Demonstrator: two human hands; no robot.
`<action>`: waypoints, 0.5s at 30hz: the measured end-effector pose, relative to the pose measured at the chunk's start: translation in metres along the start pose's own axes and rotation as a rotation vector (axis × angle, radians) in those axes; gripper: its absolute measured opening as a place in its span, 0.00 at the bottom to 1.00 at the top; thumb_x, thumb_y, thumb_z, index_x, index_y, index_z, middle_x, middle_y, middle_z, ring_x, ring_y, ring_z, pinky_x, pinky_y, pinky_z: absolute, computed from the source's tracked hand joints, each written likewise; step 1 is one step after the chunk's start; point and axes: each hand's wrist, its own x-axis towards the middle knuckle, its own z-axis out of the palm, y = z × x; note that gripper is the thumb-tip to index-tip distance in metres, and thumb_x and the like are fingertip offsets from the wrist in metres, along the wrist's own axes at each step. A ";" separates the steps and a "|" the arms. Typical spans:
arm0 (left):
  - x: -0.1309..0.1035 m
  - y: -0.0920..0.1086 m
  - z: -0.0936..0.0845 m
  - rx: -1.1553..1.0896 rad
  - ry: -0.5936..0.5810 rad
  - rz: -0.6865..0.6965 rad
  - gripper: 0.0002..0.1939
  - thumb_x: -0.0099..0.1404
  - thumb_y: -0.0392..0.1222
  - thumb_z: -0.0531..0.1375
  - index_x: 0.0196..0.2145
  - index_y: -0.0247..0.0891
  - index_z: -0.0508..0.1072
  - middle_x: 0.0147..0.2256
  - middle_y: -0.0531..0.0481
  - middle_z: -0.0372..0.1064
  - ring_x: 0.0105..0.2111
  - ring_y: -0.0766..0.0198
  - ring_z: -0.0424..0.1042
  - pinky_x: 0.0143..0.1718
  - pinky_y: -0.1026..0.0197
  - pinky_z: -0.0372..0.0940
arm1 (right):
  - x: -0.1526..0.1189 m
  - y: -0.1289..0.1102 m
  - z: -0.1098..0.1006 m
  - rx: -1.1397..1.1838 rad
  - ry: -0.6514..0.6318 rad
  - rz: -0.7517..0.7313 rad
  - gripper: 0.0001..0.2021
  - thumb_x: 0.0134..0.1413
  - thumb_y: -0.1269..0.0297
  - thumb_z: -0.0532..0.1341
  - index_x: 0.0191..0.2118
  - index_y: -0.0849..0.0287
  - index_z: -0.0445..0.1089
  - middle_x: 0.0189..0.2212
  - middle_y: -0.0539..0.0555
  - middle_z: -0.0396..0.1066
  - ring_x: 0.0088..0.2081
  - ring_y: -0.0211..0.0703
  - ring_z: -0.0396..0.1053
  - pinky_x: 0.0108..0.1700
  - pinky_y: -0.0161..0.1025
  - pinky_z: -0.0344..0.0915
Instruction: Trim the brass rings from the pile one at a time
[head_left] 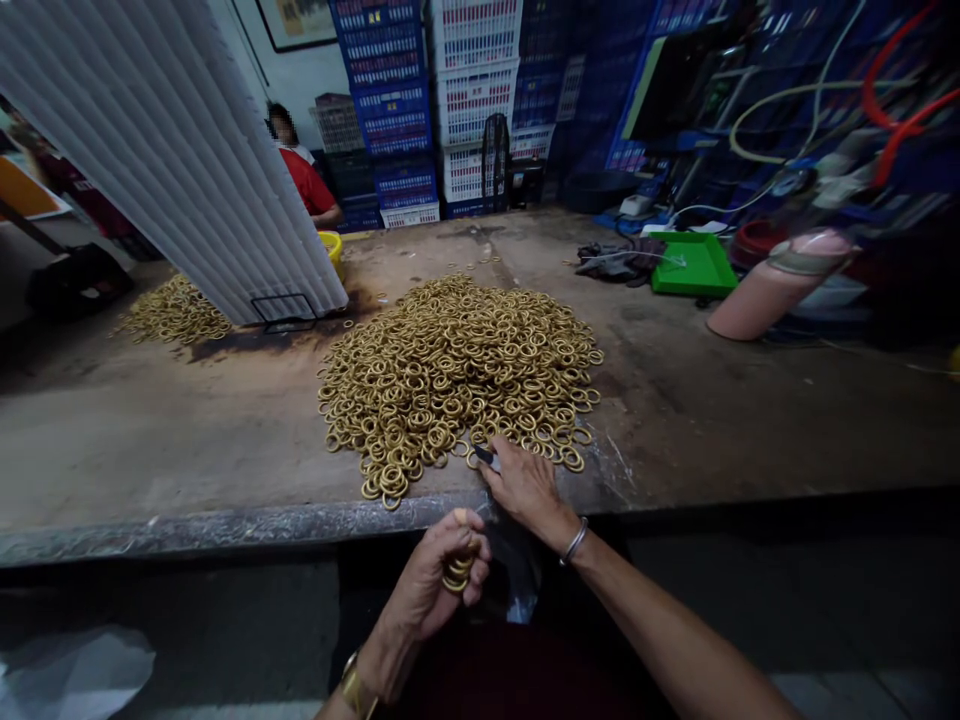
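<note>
Several brass-coloured rings are gripped in my left hand, its fingers curled round them just below the table's front edge. My right hand is closed on a small dark-tipped tool, whose tip reaches the near side of a large pile of gold rings. The pile spreads over the worn table. Whether the tool touches a ring cannot be made out.
A corrugated white panel leans at the left, beside a smaller ring heap. To the right are a green tray and a pink bottle. Beyond the table, a person in red is near stacked crates.
</note>
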 end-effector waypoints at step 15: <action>0.015 0.019 0.010 0.259 0.320 0.335 0.14 0.54 0.49 0.60 0.31 0.36 0.64 0.23 0.56 0.60 0.19 0.73 0.60 0.14 0.72 0.52 | -0.018 0.004 0.002 0.482 0.055 -0.356 0.08 0.52 0.65 0.54 0.39 0.58 0.67 0.29 0.52 0.70 0.30 0.38 0.66 0.32 0.32 0.56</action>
